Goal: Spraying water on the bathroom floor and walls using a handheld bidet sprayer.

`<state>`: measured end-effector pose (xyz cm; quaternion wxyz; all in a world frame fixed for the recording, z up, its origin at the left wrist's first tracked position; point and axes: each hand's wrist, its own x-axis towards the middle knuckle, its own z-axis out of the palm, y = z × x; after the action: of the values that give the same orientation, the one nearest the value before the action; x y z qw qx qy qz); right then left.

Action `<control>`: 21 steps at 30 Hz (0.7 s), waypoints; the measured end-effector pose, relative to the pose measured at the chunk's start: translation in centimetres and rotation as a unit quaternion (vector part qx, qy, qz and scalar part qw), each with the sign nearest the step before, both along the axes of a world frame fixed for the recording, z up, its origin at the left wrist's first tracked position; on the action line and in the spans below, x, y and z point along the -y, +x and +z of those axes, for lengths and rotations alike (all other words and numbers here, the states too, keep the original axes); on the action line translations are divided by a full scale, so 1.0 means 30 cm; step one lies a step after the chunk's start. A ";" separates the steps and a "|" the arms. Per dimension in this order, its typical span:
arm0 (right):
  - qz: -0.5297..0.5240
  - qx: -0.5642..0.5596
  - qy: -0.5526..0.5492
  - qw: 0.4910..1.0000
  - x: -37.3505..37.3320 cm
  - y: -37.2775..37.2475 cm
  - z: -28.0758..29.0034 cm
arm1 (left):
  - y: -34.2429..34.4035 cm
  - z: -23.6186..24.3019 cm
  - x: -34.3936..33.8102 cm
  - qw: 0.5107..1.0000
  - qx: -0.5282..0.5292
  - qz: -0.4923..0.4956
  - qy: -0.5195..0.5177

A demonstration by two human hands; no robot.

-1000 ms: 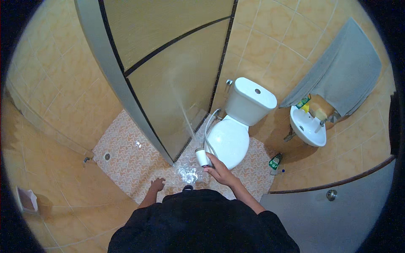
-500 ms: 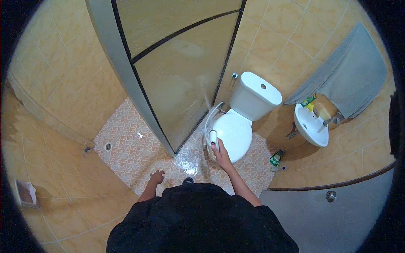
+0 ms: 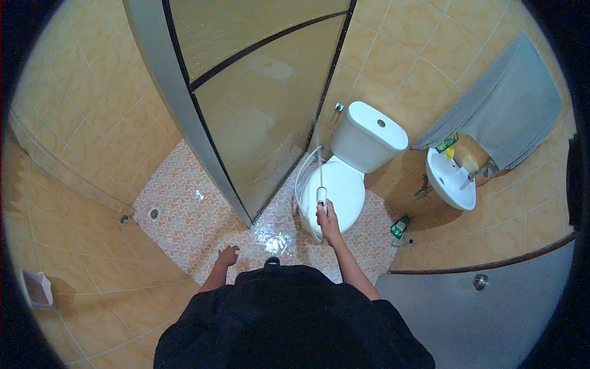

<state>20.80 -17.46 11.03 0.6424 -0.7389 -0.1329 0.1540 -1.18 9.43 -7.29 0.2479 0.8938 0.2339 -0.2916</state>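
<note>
My right hand is closed around a white bidet sprayer, held over the closed lid of the white toilet. Its head points away from me, and a thin streak of water seems to leave it toward the wall and glass panel beside the tank. A pale hose loops down along the toilet's left side. My left hand hangs over the tiled floor with nothing in it, fingers bent loosely and apart.
A framed glass partition stands left of the toilet. To the right are a small white sink, a grey towel and a green bottle on the floor. The patterned floor shines wet; a round drain lies left.
My right hand has turned the sprayer from pointing left to pointing at the tank side, shifting it slightly right. The water streak moved right with it. My left hand has barely moved.
</note>
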 end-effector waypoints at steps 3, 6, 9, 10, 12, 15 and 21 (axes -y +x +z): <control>-0.018 -0.018 -0.012 1.000 0.012 0.007 -0.022 | 0.014 0.003 -0.004 1.000 0.014 -0.014 -0.004; -0.038 -0.015 -0.032 0.999 0.027 0.010 -0.055 | 0.021 0.017 -0.007 1.000 -0.004 -0.015 -0.005; -0.058 -0.051 -0.001 0.997 0.032 0.001 -0.052 | 0.018 0.029 -0.014 1.000 0.002 -0.008 -0.009; -0.058 -0.052 -0.002 0.997 0.032 -0.002 -0.050 | 0.015 0.026 -0.019 1.000 0.002 -0.004 -0.008; -0.036 -0.058 -0.014 0.998 0.036 -0.013 -0.046 | 0.010 0.020 -0.030 1.000 0.000 0.000 -0.009; -0.012 0.017 -0.026 0.999 0.037 -0.050 -0.049 | 0.002 0.014 -0.039 1.000 0.009 0.000 -0.008; 0.006 0.097 -0.063 0.993 0.047 -0.063 -0.142 | 0.016 0.037 -0.046 1.000 0.005 -0.007 -0.009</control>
<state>18.90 -18.87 6.76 0.5775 -0.7887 -0.1892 0.0934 -0.70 10.80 -6.19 0.2554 0.8945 0.2237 -0.2909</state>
